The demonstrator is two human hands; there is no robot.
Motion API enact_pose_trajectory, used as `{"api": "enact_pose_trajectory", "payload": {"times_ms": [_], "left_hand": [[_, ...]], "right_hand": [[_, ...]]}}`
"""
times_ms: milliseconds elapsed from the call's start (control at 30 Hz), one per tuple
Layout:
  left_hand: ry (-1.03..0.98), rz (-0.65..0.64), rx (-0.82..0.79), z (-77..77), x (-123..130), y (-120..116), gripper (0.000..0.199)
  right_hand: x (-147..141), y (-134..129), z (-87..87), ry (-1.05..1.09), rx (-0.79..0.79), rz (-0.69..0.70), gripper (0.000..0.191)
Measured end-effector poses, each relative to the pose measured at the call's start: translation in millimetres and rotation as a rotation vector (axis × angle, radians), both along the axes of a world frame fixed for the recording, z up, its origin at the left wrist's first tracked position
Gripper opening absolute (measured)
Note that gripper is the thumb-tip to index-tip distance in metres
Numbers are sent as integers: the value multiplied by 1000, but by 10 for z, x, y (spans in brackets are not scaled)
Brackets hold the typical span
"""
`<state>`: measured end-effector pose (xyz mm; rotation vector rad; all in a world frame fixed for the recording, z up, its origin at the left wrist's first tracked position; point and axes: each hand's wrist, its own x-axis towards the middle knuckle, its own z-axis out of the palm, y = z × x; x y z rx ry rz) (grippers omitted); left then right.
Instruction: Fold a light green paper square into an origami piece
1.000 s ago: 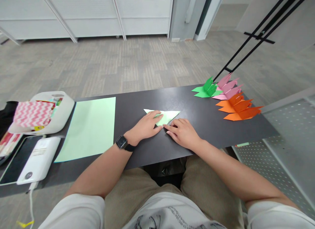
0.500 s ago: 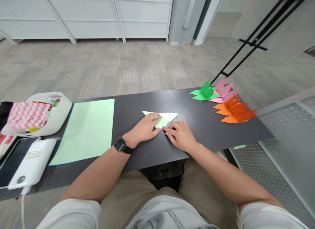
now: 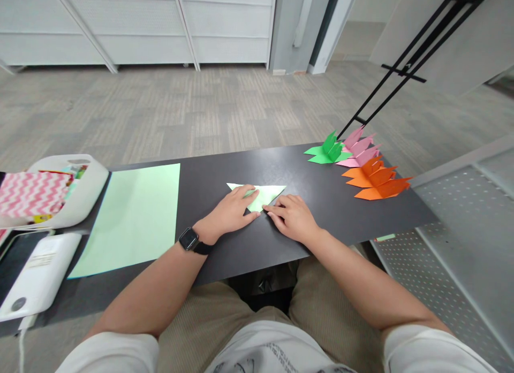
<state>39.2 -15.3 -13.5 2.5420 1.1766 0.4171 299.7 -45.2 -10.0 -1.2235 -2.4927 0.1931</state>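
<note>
A pale green sheet of paper, folded into a triangle [image 3: 265, 195], lies on the dark table [image 3: 225, 250] with its point toward me. My left hand [image 3: 229, 210] rests flat over the triangle's left part, fingers spread and pressing it down. At the lower right edge, my right hand [image 3: 295, 218] touches the paper with an extended index fingertip; its other fingers curl loosely, and nothing shows in its grasp. Part of the paper is hidden beneath the left fingers.
Left of my hands lie large pale green sheets [image 3: 132, 218]. Beyond them are a white basket [image 3: 90, 191] with a pink zigzag cloth [image 3: 34, 193] and a white power bank [image 3: 42, 274]. Folded green [image 3: 327, 151], pink [image 3: 357, 148] and orange paper shapes [image 3: 375, 180] stand at the right.
The whole view has shifted slightly, so things appear a little further left. My right fingertip has slid a little up along the triangle's edge; my left hand stays on the paper.
</note>
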Motion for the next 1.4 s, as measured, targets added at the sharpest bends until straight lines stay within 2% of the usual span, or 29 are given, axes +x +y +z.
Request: {"api": "enact_pose_trajectory", "payload": {"times_ms": [267,433,700,967,1067,1167,1333,1400], "left_hand": [[-44,14,-25,-6,-2,0,63],[-45,11,-35,-5,-5,4,64],[-13,10,-50,20,-1,5,66],[-2,20,-64,41,5,7,66],[3,17,-58,27,3,10,66],[-3,14,-53,13,0,13,66],[-35,18,-30,15,13,21,61],[-49,21,-17,15,20,30,53]], "right_hand": [[128,76,27,-75,5,-107,34],[295,211,59,-137,4,-154,36],[463,347,73,-188,-4,-161,37],[665,502,-60,-144,22,-441,39],[683,505,-89,-72,45,-485,41],[606,436,-64,-2,74,-379,39],[372,282,16,12,39,19,36],[309,252,20,3,5,98,37]]}}
